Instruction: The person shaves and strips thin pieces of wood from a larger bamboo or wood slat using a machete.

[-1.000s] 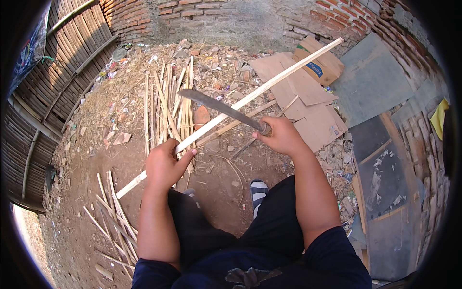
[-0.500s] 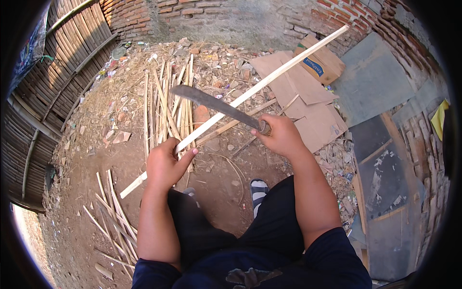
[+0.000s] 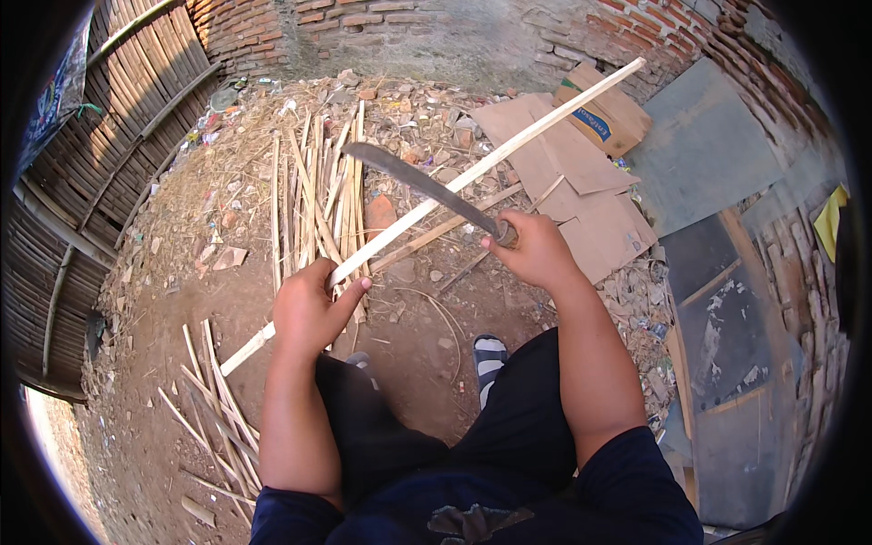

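Note:
A long pale wooden strip [image 3: 509, 145] slants from lower left to upper right, its near end by the ground sticks and its far end up toward the brick wall. My left hand [image 3: 316, 304] is wrapped round it near its lower part, thumb along the side. In my right hand [image 3: 536, 247] is the handle of a machete [image 3: 427, 186]. The dark, curved blade points up and left and crosses the strip about mid-length, lying against or just over it; I cannot tell which. The handle is mostly hidden by my fingers.
A bundle of split strips [image 3: 318, 200] lies ahead on the rubble-strewn dirt. Thinner sticks [image 3: 218, 409] lie at lower left. Flattened cardboard [image 3: 581, 209], a cardboard box [image 3: 609, 118] and dark panels [image 3: 727, 318] are on the right. A bamboo fence [image 3: 118, 136] and brick walls enclose the ground.
The machete has shifted slightly right along the strip, with my right hand. The strip's far end has dipped a little and the strip has slid slightly toward the lower left.

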The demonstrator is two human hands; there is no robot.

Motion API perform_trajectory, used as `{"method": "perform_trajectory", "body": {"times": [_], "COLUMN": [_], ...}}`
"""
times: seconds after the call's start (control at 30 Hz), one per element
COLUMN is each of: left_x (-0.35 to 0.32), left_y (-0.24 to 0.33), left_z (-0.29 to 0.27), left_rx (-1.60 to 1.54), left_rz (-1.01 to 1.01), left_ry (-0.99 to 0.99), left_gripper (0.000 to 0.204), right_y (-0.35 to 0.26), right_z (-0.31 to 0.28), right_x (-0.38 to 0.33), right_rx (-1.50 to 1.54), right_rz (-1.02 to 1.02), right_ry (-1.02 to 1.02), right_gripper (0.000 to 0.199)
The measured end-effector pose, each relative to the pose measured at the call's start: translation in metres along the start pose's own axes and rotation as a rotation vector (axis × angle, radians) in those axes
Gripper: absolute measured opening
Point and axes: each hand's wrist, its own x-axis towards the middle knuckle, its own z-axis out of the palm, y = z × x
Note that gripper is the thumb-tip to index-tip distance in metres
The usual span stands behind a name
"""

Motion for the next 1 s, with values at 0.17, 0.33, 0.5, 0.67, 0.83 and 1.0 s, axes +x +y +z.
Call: {"method": "perform_trajectory", "body": {"times": [0.17, 0.33, 0.5, 0.67, 0.83, 1.0], "left_x": [-0.001, 0.001, 0.002, 0.001, 0.002, 0.002], "left_y": [0.000, -0.007, -0.001, -0.004, -0.007, -0.002], "left_z": [0.000, -0.003, 0.001, 0.004, -0.004, -0.001], "left_rx": [0.013, 0.026, 0.035, 0.029, 0.015, 0.019], "left_rz": [-0.001, 0.010, 0.013, 0.019, -0.028, 0.012], "left_ry": [-0.053, -0.015, -0.031, -0.058, -0.043, -0.041], "left_gripper": [0.047, 0.047, 0.048, 0.049, 0.050, 0.048], "right_y": [-0.003, 0.049, 0.015, -0.008, 0.055, 0.020], "right_z": [0.004, -0.010, -0.001, 0.002, -0.005, 0.001], "right_x": [0.000, 0.017, 0.004, -0.002, 0.018, 0.002], "right_rx": [-0.070, 0.172, 0.052, -0.084, 0.182, 0.032], "right_rz": [-0.125, 0.140, 0.047, -0.099, 0.126, 0.007], "right_ry": [-0.125, 0.183, -0.013, -0.191, 0.112, 0.068], "right_gripper": [0.036, 0.041, 0.044, 0.046, 0.047, 0.044]}}
